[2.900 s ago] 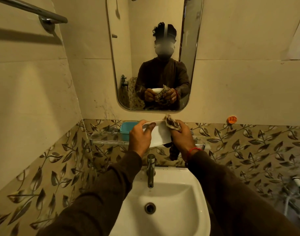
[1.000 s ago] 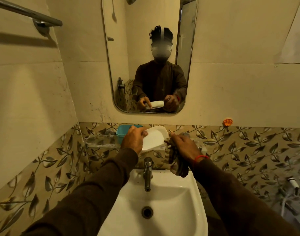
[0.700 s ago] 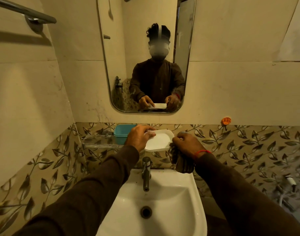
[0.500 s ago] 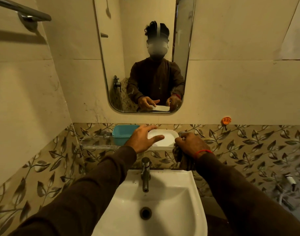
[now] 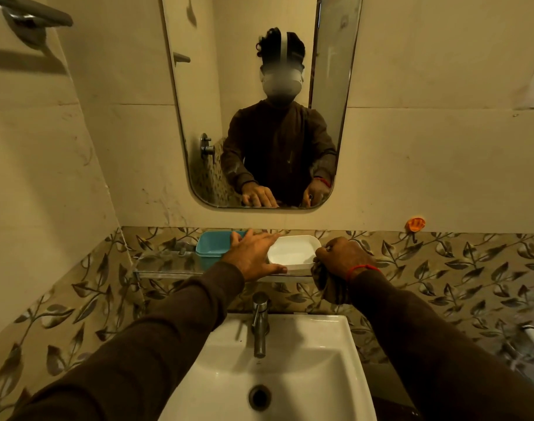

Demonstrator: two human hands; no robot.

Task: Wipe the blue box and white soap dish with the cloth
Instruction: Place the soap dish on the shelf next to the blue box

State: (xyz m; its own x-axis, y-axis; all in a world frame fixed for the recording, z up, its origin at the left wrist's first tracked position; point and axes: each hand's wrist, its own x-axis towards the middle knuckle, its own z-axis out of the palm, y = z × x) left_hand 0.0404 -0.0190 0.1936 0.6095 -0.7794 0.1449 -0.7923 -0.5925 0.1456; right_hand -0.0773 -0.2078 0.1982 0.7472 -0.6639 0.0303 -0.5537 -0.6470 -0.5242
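Observation:
The white soap dish [image 5: 294,253] sits on the glass shelf [image 5: 165,267] above the basin. To its left stands the blue box [image 5: 212,246]. My left hand [image 5: 252,256] lies flat between them, fingers straight, touching the dish's left rim and reaching over the box's right end. My right hand [image 5: 341,258] is at the dish's right end and grips the dark cloth [image 5: 328,285], which hangs bunched below the fist.
A white basin [image 5: 290,375] with a steel tap [image 5: 259,323] lies below the shelf. A mirror [image 5: 259,101] hangs above it. A towel rail [image 5: 32,16] is at the upper left, an orange hook [image 5: 415,223] on the right wall.
My left hand lowered the soap dish from in front of me onto the shelf and let go, fingers now spread flat. My right hand dropped beside the dish with the cloth.

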